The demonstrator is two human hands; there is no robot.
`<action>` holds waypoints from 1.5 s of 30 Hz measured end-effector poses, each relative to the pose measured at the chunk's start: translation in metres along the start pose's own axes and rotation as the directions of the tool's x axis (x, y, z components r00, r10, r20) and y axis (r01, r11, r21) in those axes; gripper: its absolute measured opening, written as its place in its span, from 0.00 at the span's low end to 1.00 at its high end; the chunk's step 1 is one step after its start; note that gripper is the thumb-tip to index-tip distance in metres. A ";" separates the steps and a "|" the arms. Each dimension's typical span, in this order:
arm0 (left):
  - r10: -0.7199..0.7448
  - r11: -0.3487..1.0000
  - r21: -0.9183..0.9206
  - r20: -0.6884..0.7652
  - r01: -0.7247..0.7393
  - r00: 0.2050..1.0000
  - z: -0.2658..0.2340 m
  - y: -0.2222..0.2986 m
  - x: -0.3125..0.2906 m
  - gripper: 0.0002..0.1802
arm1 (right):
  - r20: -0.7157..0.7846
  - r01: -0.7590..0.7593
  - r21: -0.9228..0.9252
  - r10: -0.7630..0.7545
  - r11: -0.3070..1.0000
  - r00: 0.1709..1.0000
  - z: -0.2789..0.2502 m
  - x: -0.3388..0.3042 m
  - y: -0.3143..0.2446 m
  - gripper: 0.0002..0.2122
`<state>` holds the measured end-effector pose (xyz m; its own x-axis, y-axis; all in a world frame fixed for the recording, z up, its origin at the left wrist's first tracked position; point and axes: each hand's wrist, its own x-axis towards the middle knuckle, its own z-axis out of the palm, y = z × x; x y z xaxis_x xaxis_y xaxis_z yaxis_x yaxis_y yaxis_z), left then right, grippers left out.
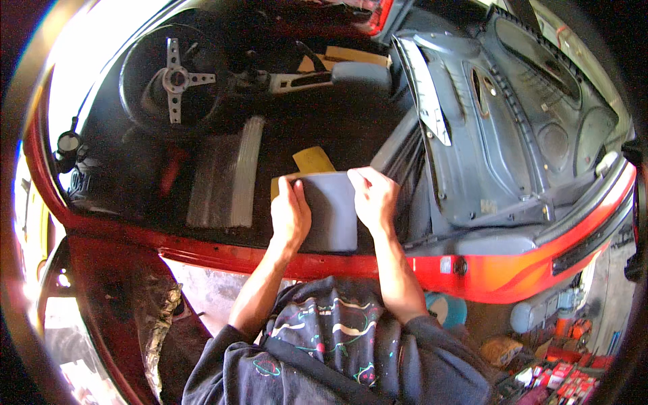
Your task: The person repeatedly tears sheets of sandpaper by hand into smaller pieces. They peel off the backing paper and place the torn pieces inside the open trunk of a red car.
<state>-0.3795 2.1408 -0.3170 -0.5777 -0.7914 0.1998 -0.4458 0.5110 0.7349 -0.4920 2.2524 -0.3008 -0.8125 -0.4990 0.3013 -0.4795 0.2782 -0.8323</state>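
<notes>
A flat grey rectangular sheet (331,209) is held up in front of me over the car's door sill. My left hand (291,216) grips its left edge, thumb and fingers closed on it. At the upper right corner, my right hand (374,199) pinches the same sheet. Just behind the sheet a yellow piece (313,160) shows, partly hidden; I cannot tell whether it is joined to the sheet. A clear plastic-like strip with a pale edge (244,175) lies on the car floor, left of my hands.
The red car's sill (216,255) runs across in front of me. Inside are a steering wheel (175,79), a grey armrest (361,77) and dark moulded panels (486,128) at right. The opened door (115,304) stands at left. Clutter and a blue tank (536,314) are at lower right.
</notes>
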 end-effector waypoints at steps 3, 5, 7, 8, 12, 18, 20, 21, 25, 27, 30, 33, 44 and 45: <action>0.060 0.997 -0.038 -0.084 -0.064 0.995 0.014 -0.007 0.003 0.10 | 0.049 -0.096 0.211 0.087 0.973 0.995 0.008 -0.001 0.015 0.08; 0.008 0.999 -0.041 -0.055 -0.010 0.998 0.016 -0.015 0.001 0.09 | 0.163 -0.160 0.234 0.124 0.959 0.979 0.010 -0.002 0.025 0.09; 0.102 0.993 -0.054 -0.059 -0.105 0.993 0.020 -0.021 0.000 0.09 | 0.143 -0.076 0.030 0.071 0.997 0.987 0.013 -0.005 0.035 0.09; 0.121 0.992 -0.034 -0.055 -0.123 0.991 0.022 -0.025 -0.002 0.09 | 0.040 0.010 -0.019 -0.009 1.000 0.999 0.018 -0.008 0.039 0.09; 0.043 0.999 0.011 -0.139 -0.042 0.989 0.033 -0.050 -0.005 0.10 | 0.200 -0.181 0.162 0.147 0.970 0.969 0.042 -0.030 0.062 0.11; -0.036 0.989 0.142 -0.033 0.040 0.999 0.051 -0.105 -0.023 0.11 | 0.510 -0.454 0.049 0.369 0.890 0.777 0.080 -0.063 0.116 0.13; -0.143 0.980 0.133 -0.061 0.150 0.988 0.052 -0.121 -0.031 0.11 | 0.701 -0.574 -0.010 0.415 0.819 0.580 0.086 -0.070 0.127 0.13; -0.105 0.982 0.146 -0.112 0.121 0.988 0.050 -0.128 -0.034 0.11 | 0.710 -0.562 -0.009 0.401 0.827 0.578 0.088 -0.073 0.129 0.13; -0.021 0.982 0.184 -0.159 0.051 0.987 0.054 -0.148 -0.038 0.11 | 0.666 -0.570 0.079 0.382 0.818 0.640 0.089 -0.083 0.122 0.12; -0.075 0.972 0.208 -0.157 0.107 0.985 0.050 -0.152 -0.038 0.10 | 0.743 -0.704 0.150 0.390 0.694 0.543 0.087 -0.083 0.116 0.10; -0.237 0.954 0.167 -0.083 0.248 0.968 0.037 -0.147 -0.040 0.18 | 0.770 -0.604 0.057 0.350 0.795 0.533 0.088 -0.076 0.108 0.09; -0.312 0.877 0.392 0.029 0.276 0.950 0.022 -0.128 -0.056 0.39 | 0.746 -0.592 -0.097 0.452 0.800 0.489 0.095 -0.069 0.099 0.09; -0.407 0.913 0.245 0.469 0.327 0.784 -0.009 -0.120 -0.161 0.35 | 0.857 -0.831 0.117 0.367 0.543 0.361 0.134 -0.045 0.243 0.14; -0.408 0.913 0.184 0.429 0.365 0.806 -0.014 -0.118 -0.173 0.36 | 0.668 -0.794 0.088 0.555 0.601 0.495 0.142 -0.037 0.276 0.15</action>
<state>-0.2172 2.2129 -0.4289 -0.5766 -0.7027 -0.4169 -0.7433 0.2393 0.6247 -0.5472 2.2312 -0.6079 -0.4468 -0.6411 -0.6240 0.3862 0.4909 -0.7809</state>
